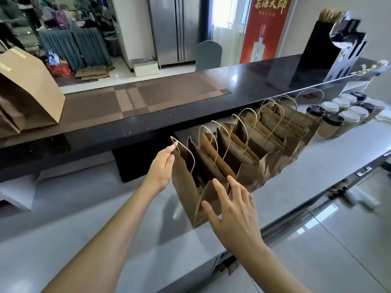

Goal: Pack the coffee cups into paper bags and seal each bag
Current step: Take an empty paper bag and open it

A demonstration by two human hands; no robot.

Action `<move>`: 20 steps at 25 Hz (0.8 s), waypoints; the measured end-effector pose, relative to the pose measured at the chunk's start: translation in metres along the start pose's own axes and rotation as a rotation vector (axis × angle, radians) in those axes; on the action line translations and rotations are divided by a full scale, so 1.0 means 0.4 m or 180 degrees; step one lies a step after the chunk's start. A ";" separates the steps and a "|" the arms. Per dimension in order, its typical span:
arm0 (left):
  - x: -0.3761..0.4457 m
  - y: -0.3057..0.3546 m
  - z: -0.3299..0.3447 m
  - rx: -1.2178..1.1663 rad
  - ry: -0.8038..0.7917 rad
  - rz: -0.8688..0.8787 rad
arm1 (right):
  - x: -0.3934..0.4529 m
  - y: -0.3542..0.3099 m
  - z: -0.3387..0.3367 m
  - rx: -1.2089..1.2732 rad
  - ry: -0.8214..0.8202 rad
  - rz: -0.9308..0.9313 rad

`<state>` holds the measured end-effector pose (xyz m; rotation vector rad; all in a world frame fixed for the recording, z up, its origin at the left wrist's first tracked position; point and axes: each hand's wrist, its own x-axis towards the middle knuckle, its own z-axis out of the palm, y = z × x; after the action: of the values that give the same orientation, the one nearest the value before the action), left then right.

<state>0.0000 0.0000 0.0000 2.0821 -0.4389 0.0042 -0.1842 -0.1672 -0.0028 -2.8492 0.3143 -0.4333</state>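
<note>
A row of several brown paper bags point(249, 149) with twine handles stands open on the steel counter point(317, 166). The nearest bag point(186, 187) is at the row's left end. My left hand point(163, 163) pinches the top edge of that bag by its handle. My right hand point(234, 210) has straight, spread fingers that touch the bag's near side fold. Several lidded coffee cups point(342, 117) with black or white lids stand grouped at the far right end of the row. I cannot see inside the bags.
A raised dark bar top point(243, 81) runs behind the counter with a brown mat on it. A large folded paper bag point(27, 89) stands on it at left, a black holder point(330, 51) with sticks at right. The counter's front edge drops to a tiled floor at right.
</note>
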 end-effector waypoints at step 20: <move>-0.073 -0.010 -0.074 -0.0238 0.0425 -0.0555 | 0.009 -0.010 0.013 0.1956 -0.0432 0.0718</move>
<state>-0.0208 0.0353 0.0070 2.0258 -0.1732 0.0234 -0.1785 -0.1633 -0.0056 -2.2013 0.3911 -0.2349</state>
